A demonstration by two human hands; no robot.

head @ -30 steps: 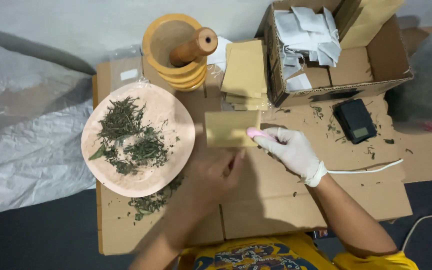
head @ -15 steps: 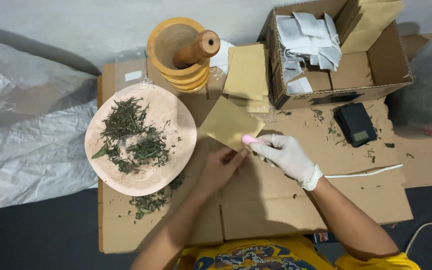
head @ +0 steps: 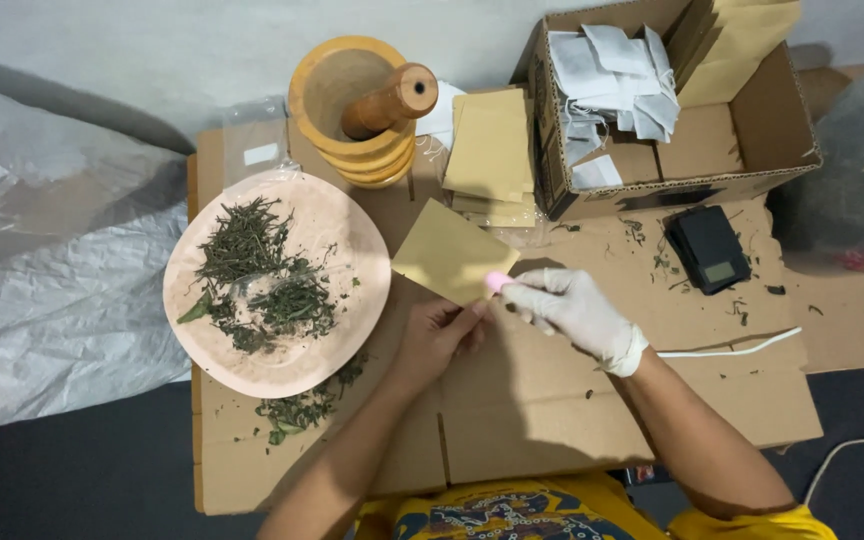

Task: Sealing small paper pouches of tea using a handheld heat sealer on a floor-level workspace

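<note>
While both our hands pinch envelope (head: 452,262), left hand (head: 439,335) bare, right hand (head: 570,310) gloved, herb plate (head: 352,300) left: opening step; next needs mouth spread.

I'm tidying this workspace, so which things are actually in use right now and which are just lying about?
In use:
left hand and gloved right hand, together holding the tan paper envelope

Lying about:
plate of dried herbs
wooden mortar and pestle
stack of envelopes
cardboard box of white sachets
small black scale
</note>
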